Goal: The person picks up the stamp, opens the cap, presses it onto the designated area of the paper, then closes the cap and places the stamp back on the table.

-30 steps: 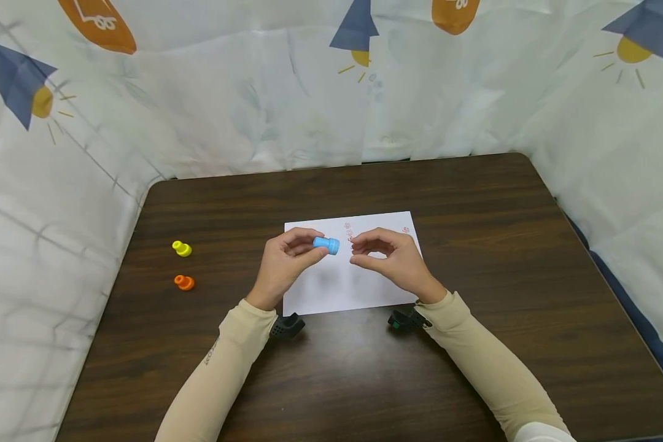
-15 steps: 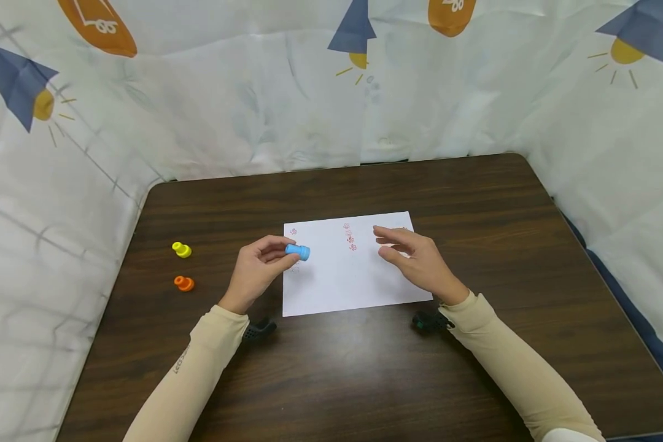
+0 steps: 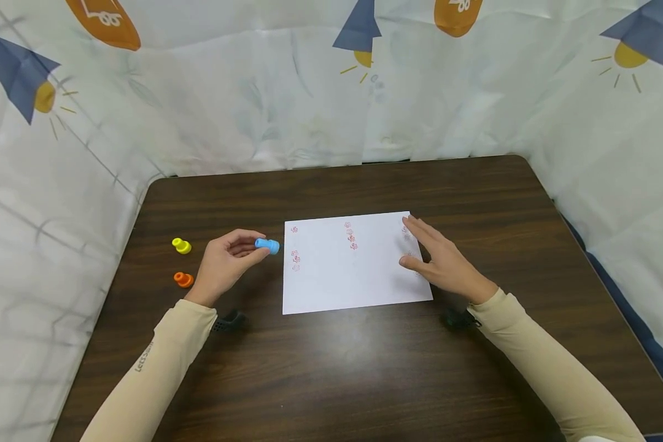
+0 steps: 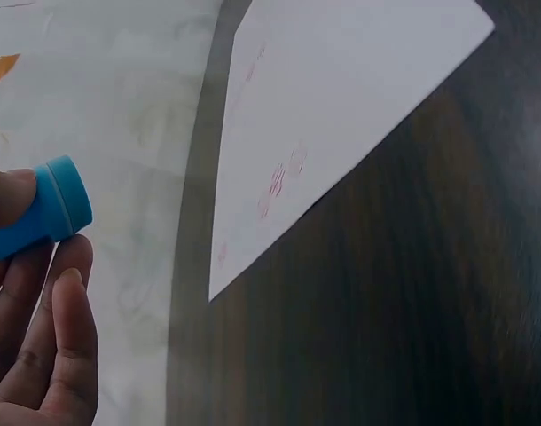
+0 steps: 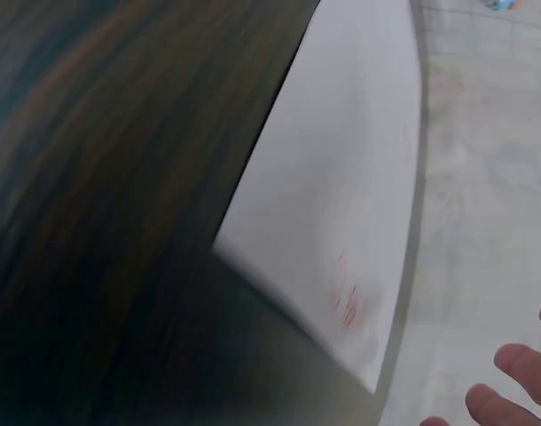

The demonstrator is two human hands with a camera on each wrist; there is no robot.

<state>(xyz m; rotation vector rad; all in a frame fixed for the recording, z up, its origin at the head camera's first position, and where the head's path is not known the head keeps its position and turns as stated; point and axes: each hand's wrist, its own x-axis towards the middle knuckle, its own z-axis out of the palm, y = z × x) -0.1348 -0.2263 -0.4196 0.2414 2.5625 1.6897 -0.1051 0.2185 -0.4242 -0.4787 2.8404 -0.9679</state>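
A small blue stamp (image 3: 267, 246) is pinched between the thumb and fingers of my left hand (image 3: 223, 264), just left of the white paper sheet (image 3: 342, 282). In the left wrist view the blue stamp (image 4: 49, 206) looks capped at its wide end, with the thumb on its side. Over the sheet's right edge my right hand (image 3: 447, 264) spreads its fingers and holds nothing; whether it touches the paper I cannot tell. Small red printed marks (image 3: 351, 237) run in columns at the sheet's left, middle and right, the right ones partly covered by the hand.
A yellow stamp (image 3: 182, 246) and an orange stamp (image 3: 183, 280) stand to the left on the dark wooden table (image 3: 342, 380), the orange one close to my left wrist. White patterned cloth (image 3: 254, 92) surrounds the table's back and sides.
My left hand has moved left with the blue stamp, off the paper. My right hand has moved right and its fingers have spread from a near pinch. More red marks are now uncovered.
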